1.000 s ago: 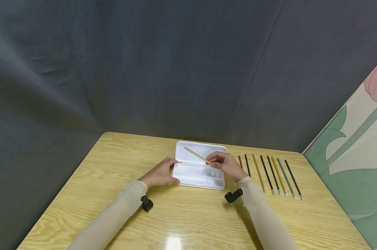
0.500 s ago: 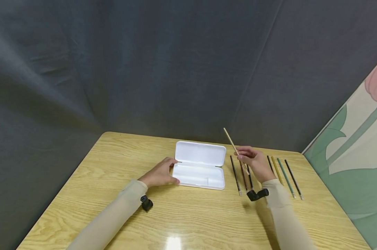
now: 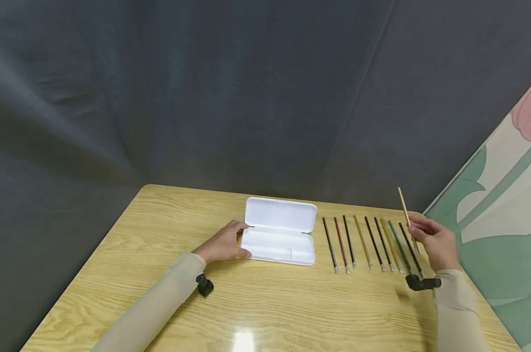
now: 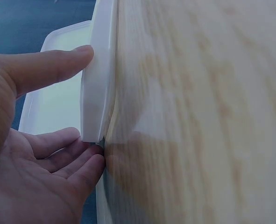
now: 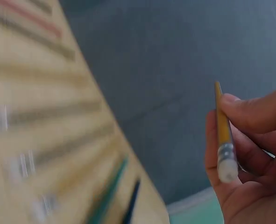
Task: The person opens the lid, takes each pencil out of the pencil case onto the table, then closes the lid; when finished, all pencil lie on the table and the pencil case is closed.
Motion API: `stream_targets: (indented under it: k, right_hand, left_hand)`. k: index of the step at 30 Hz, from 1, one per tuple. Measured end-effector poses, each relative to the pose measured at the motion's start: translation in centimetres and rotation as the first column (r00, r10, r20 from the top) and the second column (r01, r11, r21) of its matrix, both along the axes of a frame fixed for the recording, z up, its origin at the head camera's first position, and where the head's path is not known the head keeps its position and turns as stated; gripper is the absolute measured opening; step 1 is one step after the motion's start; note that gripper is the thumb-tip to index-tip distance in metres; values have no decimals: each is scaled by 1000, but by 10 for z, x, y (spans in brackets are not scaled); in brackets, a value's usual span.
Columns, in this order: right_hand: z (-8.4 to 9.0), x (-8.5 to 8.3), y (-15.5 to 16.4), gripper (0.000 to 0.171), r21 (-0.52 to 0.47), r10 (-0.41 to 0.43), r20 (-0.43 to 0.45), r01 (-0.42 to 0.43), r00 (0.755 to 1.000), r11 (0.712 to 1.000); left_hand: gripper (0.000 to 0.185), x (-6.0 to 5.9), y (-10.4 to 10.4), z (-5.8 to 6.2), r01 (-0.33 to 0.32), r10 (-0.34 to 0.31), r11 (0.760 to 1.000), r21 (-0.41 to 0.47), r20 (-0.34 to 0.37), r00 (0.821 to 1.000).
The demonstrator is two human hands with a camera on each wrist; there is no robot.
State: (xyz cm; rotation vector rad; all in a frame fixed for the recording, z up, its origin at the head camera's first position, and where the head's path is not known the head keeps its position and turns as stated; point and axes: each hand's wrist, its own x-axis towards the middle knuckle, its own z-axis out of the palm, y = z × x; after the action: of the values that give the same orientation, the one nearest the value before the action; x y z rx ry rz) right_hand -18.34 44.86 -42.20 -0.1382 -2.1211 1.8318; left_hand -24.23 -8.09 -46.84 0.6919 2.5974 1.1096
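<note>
In the right wrist view the row of pencils [image 5: 58, 140] on the bench [image 5: 16, 93] was smeared by blur, their colours barely readable. The right hand [image 5: 250, 158] was cut off by the frame's edge.

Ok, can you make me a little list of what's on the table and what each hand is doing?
Table: wooden table
Box: white pencil case, lid open, nothing visible inside
Left hand: rests against the case's left end
Right hand: pinches a yellow pencil, raised at the table's right side, eraser end down
Row: eight pencils lying side by side, right of the case
</note>
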Motion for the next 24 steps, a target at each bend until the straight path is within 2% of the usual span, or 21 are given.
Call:
stream_targets:
  k: [3,5,6,8,10,13,14,15,19,24]
  right_hand:
    - [-8,11,28,20,96,-102,88,94,991,991]
    - [-13,17,43,17,212,-160,140,128,977,969]
    - [-16,20,48,20,284,-189,162,138,969,949]
    - [-23,24,56,31,459,-260,191,148,946,876]
    - [-31,27,62,43,610,-329,207,142,921,780]
    - [-44,29,67,45,748,-388,216,103,896,655]
    - [-47,29,68,43,766,-391,222,88,893,636]
    - [-50,29,68,42,782,-393,224,77,892,619]
    - [-57,28,69,38,812,-365,212,45,907,582]
    - [-60,24,69,33,838,-350,191,33,917,545]
  left_hand:
    - [80,0,0,0,1,-1,1000,1,-3,1000]
    - [79,-1,1,0,0,0,1000,-5,-9,1000]
    - [79,-1,1,0,0,0,1000,-7,-12,1000]
    - [79,-1,1,0,-3,3,1000,-7,-14,1000]
    - [79,0,1,0,-4,4,1000,-6,-14,1000]
    - [78,1,1,-1,-4,4,1000,-3,-12,1000]
    - [78,1,1,-1,-4,4,1000,-3,-12,1000]
    - [78,1,1,-1,-4,3,1000,-5,-13,1000]
    - [79,-1,1,-3,-8,8,1000,-12,-24,1000]
    - [79,-1,1,-3,-6,6,1000,-4,-21,1000]
